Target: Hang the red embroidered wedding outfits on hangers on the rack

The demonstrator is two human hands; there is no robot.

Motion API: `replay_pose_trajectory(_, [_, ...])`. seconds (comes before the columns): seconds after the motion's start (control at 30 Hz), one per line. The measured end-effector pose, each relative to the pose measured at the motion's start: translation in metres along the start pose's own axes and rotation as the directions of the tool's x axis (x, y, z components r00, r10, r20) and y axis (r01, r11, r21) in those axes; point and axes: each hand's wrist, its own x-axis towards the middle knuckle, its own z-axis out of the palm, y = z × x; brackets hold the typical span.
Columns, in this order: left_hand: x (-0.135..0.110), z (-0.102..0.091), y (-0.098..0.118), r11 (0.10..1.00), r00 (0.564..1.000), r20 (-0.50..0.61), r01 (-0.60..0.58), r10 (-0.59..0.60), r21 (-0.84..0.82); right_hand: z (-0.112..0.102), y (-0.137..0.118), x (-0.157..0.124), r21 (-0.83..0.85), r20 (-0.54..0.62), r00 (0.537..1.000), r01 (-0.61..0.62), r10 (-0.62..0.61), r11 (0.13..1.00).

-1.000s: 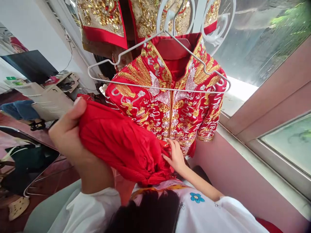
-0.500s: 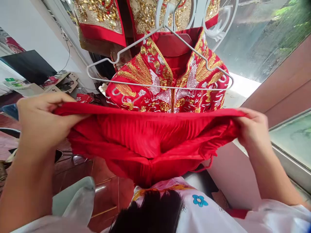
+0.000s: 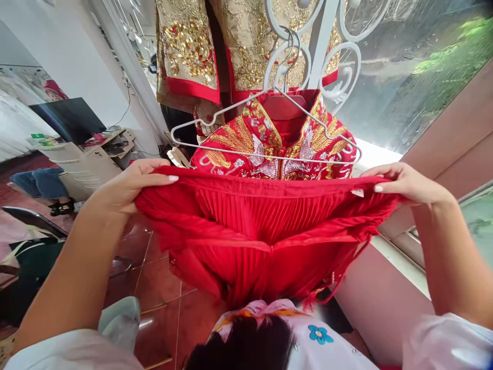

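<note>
A red pleated skirt (image 3: pixel 265 226) is stretched wide open at its waistband in front of me. My left hand (image 3: pixel 127 187) pinches the left end of the waistband, fingers closed on the cloth. At the right end, my right hand (image 3: pixel 404 182) grips the band the same way. Behind the skirt hangs a red jacket (image 3: pixel 277 146) with gold and silver embroidery on a white wire hanger (image 3: pixel 269 103). The skirt covers the jacket's lower half.
A white scrolled metal rack (image 3: pixel 323 56) holds the hanger and gold-embroidered garments (image 3: pixel 192 51). A window (image 3: pixel 423 67) and pink ledge (image 3: pixel 400 257) run along the right. At left are a desk with a dark monitor (image 3: pixel 69 118), a black chair (image 3: pixel 34 226) and red floor tiles (image 3: pixel 154 288).
The skirt was bunched in my left hand while my right touched the jacket hem. Both hands now hold the waistband spread wide, and my view has tilted up slightly.
</note>
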Motion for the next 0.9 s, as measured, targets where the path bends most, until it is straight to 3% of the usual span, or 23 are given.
replay_pose_trajectory(0.1, [0.020,0.008,-0.004,0.973,0.966,0.123,0.230,-0.228,-0.010,0.000,-0.005,0.011,-0.077,0.053,0.998,0.043,-0.039,0.996])
replay_pose_trajectory(0.2, [0.034,0.019,-0.006,0.951,0.942,0.130,0.307,-0.310,0.046,0.009,0.001,0.030,-0.085,0.157,0.970,0.198,-0.183,0.976])
replay_pose_trajectory(0.3, [0.046,0.019,-0.002,0.940,0.920,0.192,0.330,-0.341,0.087,0.015,0.002,0.049,0.011,0.171,0.943,0.290,-0.287,0.957])
replay_pose_trajectory(0.53, [0.077,0.006,0.010,0.983,0.930,0.319,0.167,-0.183,0.077,0.019,-0.012,0.072,0.020,0.165,0.925,0.343,-0.342,0.939])
replay_pose_trajectory(0.67, [0.086,0.011,0.021,0.986,0.935,0.317,0.129,-0.156,0.105,0.026,-0.019,0.068,0.014,0.153,0.939,0.309,-0.307,0.951])
replay_pose_trajectory(0.8, [0.089,0.010,0.030,0.988,0.950,0.305,0.017,-0.063,0.152,0.034,-0.033,0.058,0.059,0.070,0.937,0.339,-0.342,0.939])
replay_pose_trajectory(0.9, [0.088,0.005,0.031,0.975,0.951,0.306,-0.110,0.047,0.194,0.037,-0.041,0.053,0.058,0.099,0.894,0.433,-0.437,0.899])
